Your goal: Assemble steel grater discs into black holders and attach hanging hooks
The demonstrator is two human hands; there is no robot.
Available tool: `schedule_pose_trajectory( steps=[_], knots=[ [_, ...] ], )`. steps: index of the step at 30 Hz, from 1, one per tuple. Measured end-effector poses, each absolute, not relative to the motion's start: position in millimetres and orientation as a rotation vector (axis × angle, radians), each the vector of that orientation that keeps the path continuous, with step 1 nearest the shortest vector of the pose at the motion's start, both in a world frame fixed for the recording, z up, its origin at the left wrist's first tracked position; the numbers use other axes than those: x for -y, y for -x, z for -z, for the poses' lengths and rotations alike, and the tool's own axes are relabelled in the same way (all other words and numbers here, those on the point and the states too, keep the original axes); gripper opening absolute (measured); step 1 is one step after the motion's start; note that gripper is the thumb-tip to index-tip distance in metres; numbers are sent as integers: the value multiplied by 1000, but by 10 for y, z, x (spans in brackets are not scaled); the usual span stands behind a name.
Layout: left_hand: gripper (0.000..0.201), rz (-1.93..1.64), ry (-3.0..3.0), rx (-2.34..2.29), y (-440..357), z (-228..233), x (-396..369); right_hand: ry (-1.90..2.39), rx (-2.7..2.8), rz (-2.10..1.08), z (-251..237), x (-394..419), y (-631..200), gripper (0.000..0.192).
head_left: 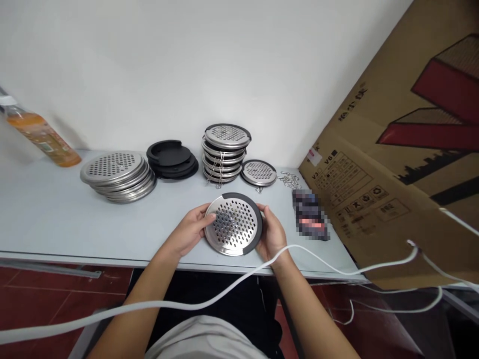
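A round metal plate with holes point(232, 224) in a black ring is held over the table edge point(75, 252) by the left hand point(190, 230) and right hand point(272, 233), and could be dropped if gripped loosely

At the frame's centre, the left hand point(190, 230) and right hand point(272, 234) grip opposite edges of a perforated steel disc point(232, 224) seated in a black ring point(256, 219), tilted above the pale table point(56, 209). Behind it stand 4 groups: loose steel discs point(117, 174) at left, black rings point(171, 158), an assembled stack point(224, 152), and 1 single disc point(259, 172). An orange drink bottle point(41, 133) leans at upper left.
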State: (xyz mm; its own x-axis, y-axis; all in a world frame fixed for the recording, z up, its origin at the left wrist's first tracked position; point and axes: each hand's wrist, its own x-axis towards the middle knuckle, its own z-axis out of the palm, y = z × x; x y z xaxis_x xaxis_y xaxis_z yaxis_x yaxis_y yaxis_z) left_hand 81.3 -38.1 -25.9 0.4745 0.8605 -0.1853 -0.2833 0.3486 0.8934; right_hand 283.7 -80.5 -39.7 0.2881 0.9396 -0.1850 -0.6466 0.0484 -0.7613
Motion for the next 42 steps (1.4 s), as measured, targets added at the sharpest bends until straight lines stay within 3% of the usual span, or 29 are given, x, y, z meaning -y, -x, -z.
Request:
schedule_pose_trajectory(
  steps=[13, 15, 19, 24, 29, 33, 42],
  knots=[
    [54, -1253, -866, -928, -834, 354, 382, 1093, 879, -980, 534, 818, -2804, 29],
    [64, -1275, -948, -1033, -848, 382, 388, 1141, 965, -983, 525, 838, -2796, 27],
    [104, -1230, -1303, -1261, -883, 382, 451, 1167, 1107, -986, 531, 848, -2817, 23],
    [87, -1017, -1783, -1307, -867, 332, 605, 1136, 1085, -1029, 489, 838, -2833, 14],
    [95, -639, -1985, -1266, -740, 295, 693, 1151, 1136, -1000, 453, 834, -2858, 11],
    [74, -479, -2235, -1237, -629, 287, 655, 1154, 1156, -1011, 500, 823, -2904, 11],
    [60, -687, -2554, -1392, -514, 345, 542, 1152, 1146, -1007, 499, 824, -2904, 7]
  ],
)
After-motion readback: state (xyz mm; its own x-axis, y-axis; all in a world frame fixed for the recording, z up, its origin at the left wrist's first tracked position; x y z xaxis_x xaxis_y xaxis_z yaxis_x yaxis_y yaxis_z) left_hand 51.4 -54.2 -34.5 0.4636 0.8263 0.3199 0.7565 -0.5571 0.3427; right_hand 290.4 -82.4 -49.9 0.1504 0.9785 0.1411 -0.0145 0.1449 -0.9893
